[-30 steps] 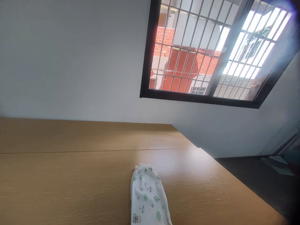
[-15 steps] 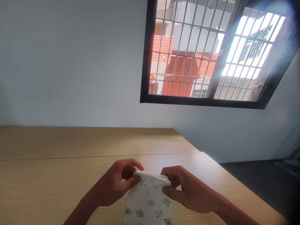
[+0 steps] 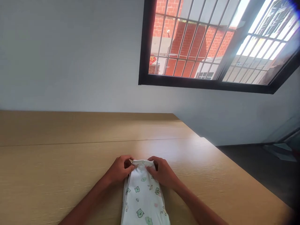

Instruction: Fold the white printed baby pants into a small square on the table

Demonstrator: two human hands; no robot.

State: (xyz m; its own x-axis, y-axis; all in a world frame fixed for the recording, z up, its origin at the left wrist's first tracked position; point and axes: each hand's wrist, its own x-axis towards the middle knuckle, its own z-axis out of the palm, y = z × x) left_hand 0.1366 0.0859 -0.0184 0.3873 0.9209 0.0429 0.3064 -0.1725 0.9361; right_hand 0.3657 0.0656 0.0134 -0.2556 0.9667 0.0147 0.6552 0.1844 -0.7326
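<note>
A small white garment (image 3: 142,200) printed with little green bears lies on the wooden table (image 3: 58,175), its narrow end pointing away from me. My left hand (image 3: 120,169) pinches the left corner of that far end. My right hand (image 3: 161,172) grips the right corner of the same end, fingers curled over the cloth. Both hands rest low on the table surface. The garment's near part runs out of the bottom of the view.
A seam runs across the table top from left to right. The table's right edge (image 3: 246,175) drops to a dark floor. A grey wall stands behind, with a barred black-framed window (image 3: 211,47) showing red brick outside.
One second ago the garment lay alone with no hands in view. Both hands then came in and took hold of its far end, and now they have lowered it flat onto the table.
</note>
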